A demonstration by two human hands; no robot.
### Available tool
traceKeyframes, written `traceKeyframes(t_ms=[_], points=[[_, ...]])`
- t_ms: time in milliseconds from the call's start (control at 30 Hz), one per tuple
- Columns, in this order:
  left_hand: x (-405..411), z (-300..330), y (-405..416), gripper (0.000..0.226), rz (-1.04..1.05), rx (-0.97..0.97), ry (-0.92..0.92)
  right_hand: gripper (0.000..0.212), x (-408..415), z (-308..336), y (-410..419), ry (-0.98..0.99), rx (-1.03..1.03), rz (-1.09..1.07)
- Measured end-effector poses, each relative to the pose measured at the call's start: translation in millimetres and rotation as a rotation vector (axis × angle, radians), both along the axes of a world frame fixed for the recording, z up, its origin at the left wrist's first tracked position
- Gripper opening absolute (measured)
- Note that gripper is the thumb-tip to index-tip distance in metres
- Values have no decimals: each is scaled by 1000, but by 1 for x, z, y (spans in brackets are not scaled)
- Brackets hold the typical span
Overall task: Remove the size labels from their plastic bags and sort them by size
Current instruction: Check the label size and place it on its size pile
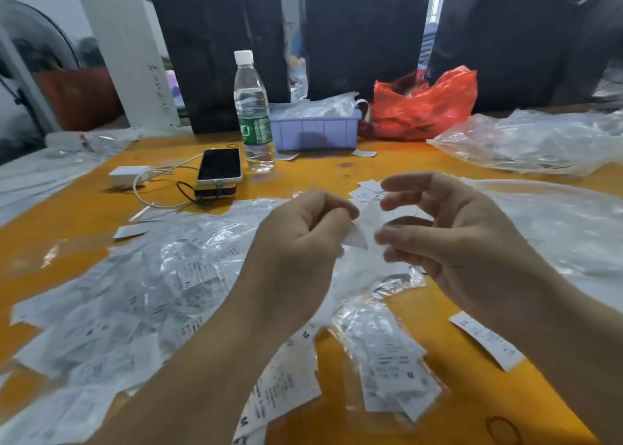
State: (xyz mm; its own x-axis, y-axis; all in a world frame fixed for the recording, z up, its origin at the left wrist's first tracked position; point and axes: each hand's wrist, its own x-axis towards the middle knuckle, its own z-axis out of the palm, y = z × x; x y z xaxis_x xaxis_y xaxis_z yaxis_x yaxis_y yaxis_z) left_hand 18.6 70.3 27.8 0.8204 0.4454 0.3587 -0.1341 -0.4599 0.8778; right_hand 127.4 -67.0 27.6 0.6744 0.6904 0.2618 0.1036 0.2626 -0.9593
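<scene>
The small white paper size label (355, 237) is up in the air, over the crinkly clear plastic bags (188, 262). The left hand (300, 249) pinches it. The right hand (448, 228), just beside the label, is loosely open and holds nothing. It could slip into the loose white labels (279, 387) below on the orange tabletop (337, 168) and get mixed up.

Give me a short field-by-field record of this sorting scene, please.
left hand: pinches a white label
right hand: fingers loosely curled beside the label, holding nothing visible
table: orange, strewn with labels and clear bags
far edge: water bottle, purple tray, red bag
phone: left of bottle, cable attached
</scene>
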Motion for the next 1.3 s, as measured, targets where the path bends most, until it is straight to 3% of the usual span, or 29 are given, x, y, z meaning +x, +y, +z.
traceKeyframes(t_ms=[167, 400, 533, 600, 733, 867, 1033, 1133, 1300], points=[[0, -3, -5, 35, -130, 61, 97, 49, -5, 5, -3, 33, 33, 73], [-1, 0, -8, 46, -175, 22, 89, 41, -3, 7, -5, -108, -73, -75], [0, -4, -11, 9, -54, 97, 60, 41, -4, 4, -4, -169, -93, -112], [1, -6, -8, 12, 12, 101, 23, 37, -2, 2, -3, -177, -107, -144], [1, -4, -5, 14, -18, 22, -8, 12, 0, 3, -1, -45, -190, -101], [1, -3, -7, 8, -93, 7, -16, 34, -1, 2, 3, 52, -348, 46], [-2, -1, -9, 17, -144, 30, -4, 20, -3, 2, 2, 239, -293, 247], [-1, -2, -10, 14, -151, 13, 34, 10, -1, 1, 2, 220, -285, 179], [1, -4, -7, 10, -98, -71, 28, 19, 4, 2, 2, 218, -166, 23]])
